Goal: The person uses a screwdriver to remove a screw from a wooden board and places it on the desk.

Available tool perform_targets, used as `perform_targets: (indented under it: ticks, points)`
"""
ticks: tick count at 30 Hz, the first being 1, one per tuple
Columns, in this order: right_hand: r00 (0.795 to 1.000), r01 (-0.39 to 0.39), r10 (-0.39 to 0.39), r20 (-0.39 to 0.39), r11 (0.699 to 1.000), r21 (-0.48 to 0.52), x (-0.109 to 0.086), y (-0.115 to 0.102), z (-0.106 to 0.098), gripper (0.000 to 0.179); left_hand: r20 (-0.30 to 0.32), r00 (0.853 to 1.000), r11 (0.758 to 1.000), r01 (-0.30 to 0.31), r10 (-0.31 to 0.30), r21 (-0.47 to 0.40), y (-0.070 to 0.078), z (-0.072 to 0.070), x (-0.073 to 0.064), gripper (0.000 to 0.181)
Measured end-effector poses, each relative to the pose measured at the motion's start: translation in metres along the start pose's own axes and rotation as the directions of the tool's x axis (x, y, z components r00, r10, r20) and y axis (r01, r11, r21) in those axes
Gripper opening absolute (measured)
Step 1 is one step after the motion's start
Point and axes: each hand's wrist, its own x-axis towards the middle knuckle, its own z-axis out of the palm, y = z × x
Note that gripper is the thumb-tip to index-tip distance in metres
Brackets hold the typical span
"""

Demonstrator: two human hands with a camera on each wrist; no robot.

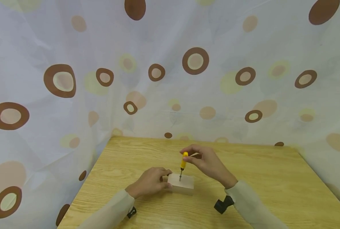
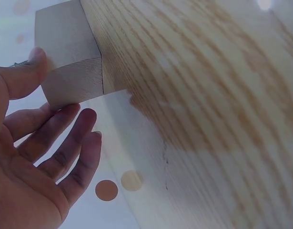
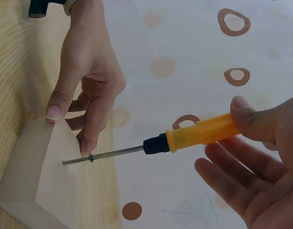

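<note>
A pale wooden block [image 1: 184, 183] lies on the table, and my left hand [image 1: 151, 183] grips its left end between thumb and fingers. In the left wrist view, the thumb presses one face of the block [image 2: 70, 43] while fingertips touch the opposite side. My right hand [image 1: 207, 162] pinches the yellow handle of a screwdriver [image 1: 183, 161] from above. The right wrist view shows the screwdriver [image 3: 198, 135] with a black collar and metal shaft, its tip at the head of a screw [image 3: 77, 161]. The screw's threaded shank stands out of the block's top face, its point at the wood.
The wood-grain table [image 1: 267, 178] stretches to both sides of the hands. A white curtain [image 1: 164, 38] with brown and beige dots hangs behind the table and along its sides. Black wrist mounts [image 1: 223, 204] sit under the sleeves.
</note>
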Motion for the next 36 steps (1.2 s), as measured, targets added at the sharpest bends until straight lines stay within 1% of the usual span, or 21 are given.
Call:
perform_targets:
  ticks: [2, 5, 8, 10, 12, 17, 19, 22, 24, 26, 28, 31, 36]
  points:
    - [0.998, -0.01, 0.006, -0.058, 0.998, -0.069, 0.0002, 0.0002, 0.0008, 0.021, 0.002, 1.0, 1.0, -0.009, 0.009, -0.015, -0.0014, -0.0004, 0.0002, 0.051]
    - [0.994, -0.023, 0.011, -0.113, 0.994, -0.104, -0.0002, 0.0, 0.0017, 0.024, 0.021, 1.0, 0.999, -0.01, 0.011, -0.041, -0.003, -0.0004, 0.0002, 0.053]
    - [0.992, -0.012, -0.001, -0.122, 0.995, -0.104, -0.0006, 0.0001, 0.0035, 0.024, 0.042, 0.999, 0.998, 0.009, -0.006, -0.057, -0.0023, -0.001, -0.0002, 0.055]
    - [0.993, -0.003, -0.009, -0.119, 0.994, -0.107, -0.0007, 0.0, 0.0055, 0.022, 0.046, 0.999, 0.998, 0.013, -0.011, -0.06, -0.0018, -0.0012, -0.0003, 0.055]
    - [0.992, 0.001, -0.014, -0.125, 0.994, -0.109, -0.001, -0.0004, 0.0073, 0.021, 0.043, 0.999, 0.998, 0.009, -0.007, -0.059, -0.0009, -0.0013, -0.0003, 0.055]
    - [0.984, -0.003, -0.021, -0.179, 0.991, -0.133, -0.0018, -0.0016, 0.0085, 0.022, 0.027, 1.0, 0.998, -0.013, 0.014, -0.062, -0.0008, 0.0002, 0.0001, 0.055]
    - [0.984, 0.009, -0.033, -0.178, 0.991, -0.133, -0.0017, -0.0012, 0.0078, 0.022, 0.027, 1.0, 0.998, -0.013, 0.015, -0.066, -0.0012, 0.0005, -0.0001, 0.055]
    - [0.989, 0.024, -0.039, -0.142, 0.994, -0.107, -0.0016, -0.0007, 0.0068, 0.023, 0.033, 0.999, 0.997, -0.007, 0.009, -0.077, -0.0017, 0.0005, -0.0005, 0.054]
    - [0.991, 0.014, -0.027, -0.128, 0.995, -0.097, -0.0014, -0.0008, 0.0068, 0.022, 0.036, 0.999, 0.996, -0.001, 0.004, -0.089, -0.0017, 0.0004, -0.0004, 0.054]
    - [0.991, 0.0, -0.013, -0.132, 0.995, -0.097, -0.0015, -0.0015, 0.0071, 0.021, 0.036, 0.999, 0.995, 0.006, -0.002, -0.1, -0.0013, 0.0001, -0.0003, 0.053]
    - [0.988, -0.012, -0.005, -0.153, 0.994, -0.109, -0.0016, -0.0025, 0.0073, 0.021, 0.036, 0.999, 0.994, 0.011, -0.007, -0.109, -0.001, -0.0001, 0.0001, 0.053]
    - [0.985, -0.018, 0.001, -0.174, 0.995, -0.1, -0.0017, -0.0037, 0.0065, 0.022, 0.036, 0.999, 0.995, 0.004, -0.001, -0.103, -0.0009, -0.0001, 0.0003, 0.054]
    - [0.991, 0.006, -0.015, -0.135, 0.998, -0.069, -0.0009, -0.0054, 0.0047, 0.023, 0.033, 0.999, 0.994, 0.005, -0.002, -0.108, -0.0017, 0.0003, -0.0001, 0.054]
